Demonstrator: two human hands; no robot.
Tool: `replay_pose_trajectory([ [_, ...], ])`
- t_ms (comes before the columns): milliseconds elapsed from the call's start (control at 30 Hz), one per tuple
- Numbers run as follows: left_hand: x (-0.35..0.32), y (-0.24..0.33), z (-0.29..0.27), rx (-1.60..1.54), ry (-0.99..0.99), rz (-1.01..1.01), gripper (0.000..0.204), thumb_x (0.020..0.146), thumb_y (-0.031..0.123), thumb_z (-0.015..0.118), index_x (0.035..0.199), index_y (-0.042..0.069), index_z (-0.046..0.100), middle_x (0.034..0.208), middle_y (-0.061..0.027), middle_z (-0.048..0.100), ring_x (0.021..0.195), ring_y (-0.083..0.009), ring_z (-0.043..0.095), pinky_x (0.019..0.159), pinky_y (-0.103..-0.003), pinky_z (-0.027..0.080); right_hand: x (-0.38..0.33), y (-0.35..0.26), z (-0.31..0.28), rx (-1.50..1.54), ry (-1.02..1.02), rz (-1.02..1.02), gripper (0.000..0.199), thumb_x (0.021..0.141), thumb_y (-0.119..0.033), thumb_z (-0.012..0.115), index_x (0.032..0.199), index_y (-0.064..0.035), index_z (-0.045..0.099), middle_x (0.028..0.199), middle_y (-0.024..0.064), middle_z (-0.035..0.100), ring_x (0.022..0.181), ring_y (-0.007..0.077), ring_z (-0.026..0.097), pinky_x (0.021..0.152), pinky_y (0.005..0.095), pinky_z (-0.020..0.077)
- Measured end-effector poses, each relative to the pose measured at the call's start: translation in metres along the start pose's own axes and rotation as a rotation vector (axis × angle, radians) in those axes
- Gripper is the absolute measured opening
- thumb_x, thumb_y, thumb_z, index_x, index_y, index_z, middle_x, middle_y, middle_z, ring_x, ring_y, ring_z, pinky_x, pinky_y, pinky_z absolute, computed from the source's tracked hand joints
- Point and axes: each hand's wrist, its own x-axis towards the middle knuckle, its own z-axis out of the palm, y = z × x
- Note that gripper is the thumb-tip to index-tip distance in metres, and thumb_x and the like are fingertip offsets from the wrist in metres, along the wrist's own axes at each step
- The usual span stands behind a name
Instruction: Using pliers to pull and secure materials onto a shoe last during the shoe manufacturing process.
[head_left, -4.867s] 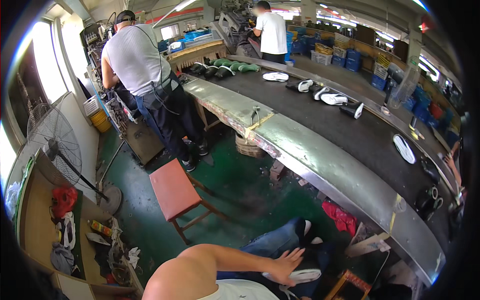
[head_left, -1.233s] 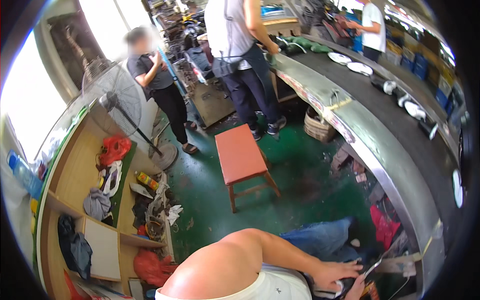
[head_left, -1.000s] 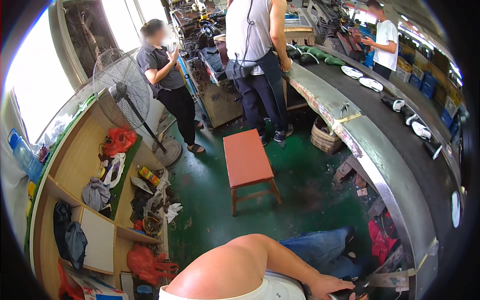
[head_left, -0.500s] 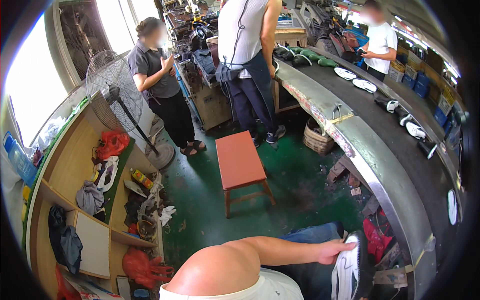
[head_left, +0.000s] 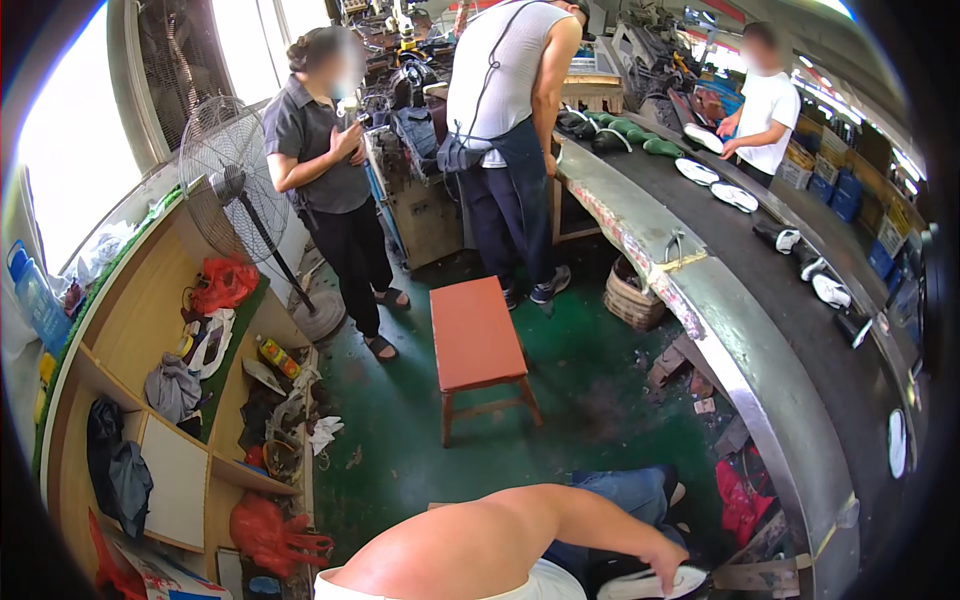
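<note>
My left arm reaches across to the right at the lower edge, bare from the shoulder. My left hand point(head_left: 661, 556) is on a dark shoe with a white sole point(head_left: 628, 586), sole upward, its fingers closed over the edge. The picture's lower edge cuts off part of the shoe. Blue jeans point(head_left: 625, 487) on my legs show just beyond the forearm. My right hand is out of sight.
An orange-topped stool point(head_left: 478, 333) stands ahead on the green floor. To the right curves a metal-edged conveyor point(head_left: 800, 330) carrying shoes. A wicker basket point(head_left: 634, 296) sits beneath it. Shelves point(head_left: 130, 345) and a fan point(head_left: 228, 185) line the left. Three other people stand farther off.
My left hand has moved down with the shoe, which was upright and now lies flatter. The person at far right now holds a white-soled shoe. The middle person bends forward more.
</note>
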Motion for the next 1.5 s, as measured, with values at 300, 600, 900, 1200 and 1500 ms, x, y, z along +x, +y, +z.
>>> replay_pose_trajectory([
  [300,-0.018,-0.007,-0.003,-0.058,0.169,0.198,0.075,0.07,0.013,0.08,0.139,0.0,0.054,0.128,-0.0155,0.064,0.121,-0.029,0.06,0.102,-0.041,0.047,0.033,0.03,-0.002,0.139,-0.034,-0.138,0.057,0.102,-0.044,0.06,0.147,-0.0093,0.05,0.138,0.0141,0.058,0.116,0.0301,0.056,0.098,0.0428,0.0462],
  [600,-0.021,-0.038,0.028,-0.176,0.078,0.323,0.078,0.07,0.023,0.08,0.139,0.0,0.055,0.133,-0.0194,0.062,0.124,-0.0311,0.059,0.102,-0.045,0.049,0.02,0.055,-0.014,0.183,0.015,-0.232,0.054,0.102,-0.027,0.066,0.148,-0.0038,0.048,0.121,0.0114,0.067,0.088,0.019,0.062,0.074,0.0359,0.0528],
  [900,-0.099,-0.017,0.005,0.411,0.596,0.206,0.053,0.079,0.034,0.08,0.119,0.001,0.07,0.106,-0.0225,0.071,0.092,-0.0353,0.07,0.085,-0.041,0.056,0.019,0.054,-0.008,0.066,-0.276,-0.395,0.039,0.101,-0.021,0.062,0.133,0.0016,0.058,0.103,0.0045,0.071,0.084,0.0113,0.064,0.074,0.0268,0.0522],
  [1200,-0.105,-0.009,0.042,0.302,0.621,0.361,0.023,0.094,0.016,0.064,0.107,-0.001,0.074,0.092,-0.0213,0.071,0.084,-0.0381,0.069,0.075,-0.043,0.056,0.004,0.026,-0.025,0.364,-0.635,-0.055,0.03,0.103,-0.021,0.058,0.126,-0.0017,0.06,0.093,0.0055,0.068,0.084,0.0128,0.064,0.07,0.0287,0.0526],
  [1500,-0.124,-0.004,0.048,0.279,0.789,0.524,0.018,0.085,0.011,0.073,0.1,0.0,0.072,0.091,-0.0148,0.069,0.085,-0.0364,0.068,0.076,-0.04,0.057,0.017,0.0,-0.049,-0.277,-0.297,-0.526,0.022,0.095,-0.018,0.064,0.111,-0.0028,0.064,0.088,0.0129,0.066,0.077,0.0237,0.064,0.074,0.0369,0.0519],
])
